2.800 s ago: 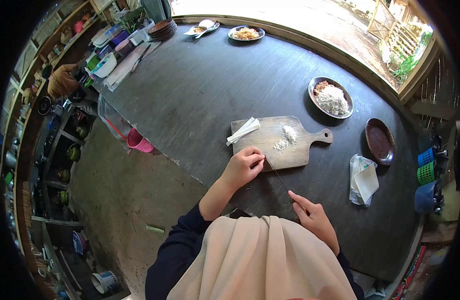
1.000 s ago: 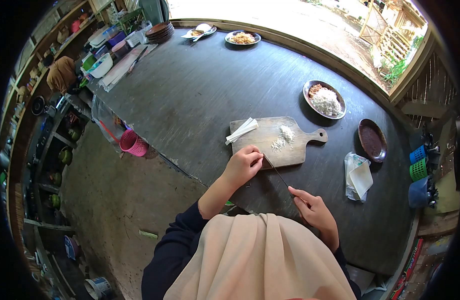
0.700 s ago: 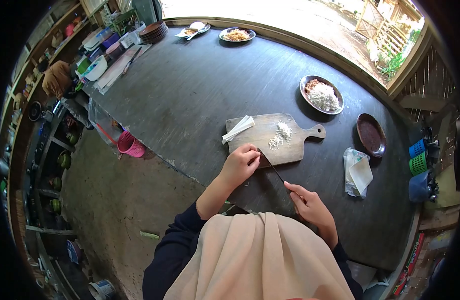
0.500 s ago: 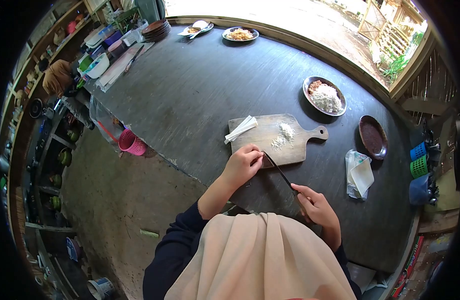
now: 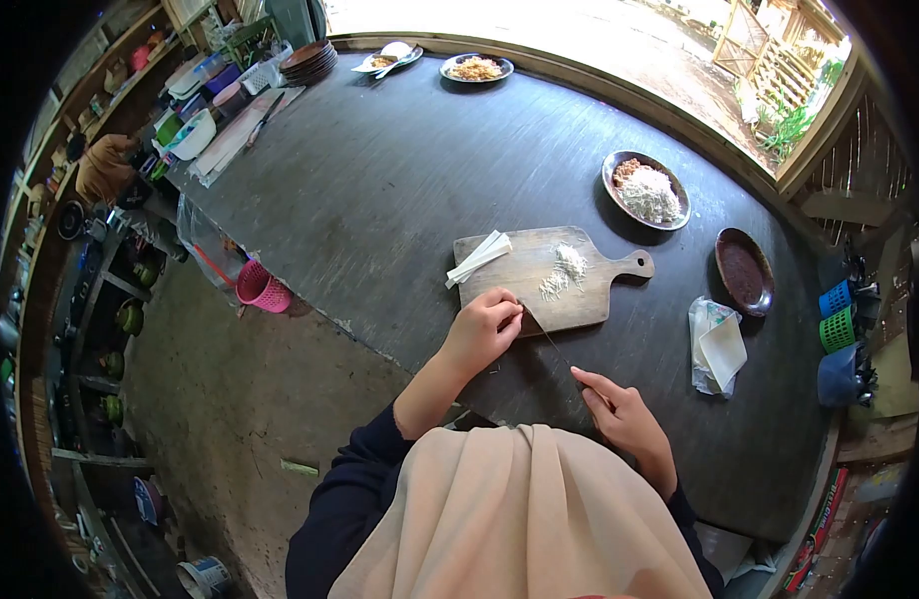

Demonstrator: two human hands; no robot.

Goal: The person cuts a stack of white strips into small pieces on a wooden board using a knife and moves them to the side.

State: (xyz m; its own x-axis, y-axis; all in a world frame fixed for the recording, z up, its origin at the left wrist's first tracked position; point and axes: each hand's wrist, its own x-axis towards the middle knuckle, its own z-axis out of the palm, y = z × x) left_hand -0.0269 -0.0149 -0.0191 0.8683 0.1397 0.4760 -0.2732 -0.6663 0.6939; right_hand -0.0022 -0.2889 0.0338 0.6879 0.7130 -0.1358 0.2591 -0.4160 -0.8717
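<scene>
The wooden cutting board [image 5: 539,280] lies on the dark table [image 5: 399,180]. At its near edge the left hand [image 5: 479,331] curls, fingertips pressing something too small to identify. The right hand [image 5: 624,419], nearer than the board, grips a knife [image 5: 549,339] whose blade tip meets those fingertips. White shreds [image 5: 564,270] lie mid-board, pale strips [image 5: 479,258] at its left end.
</scene>
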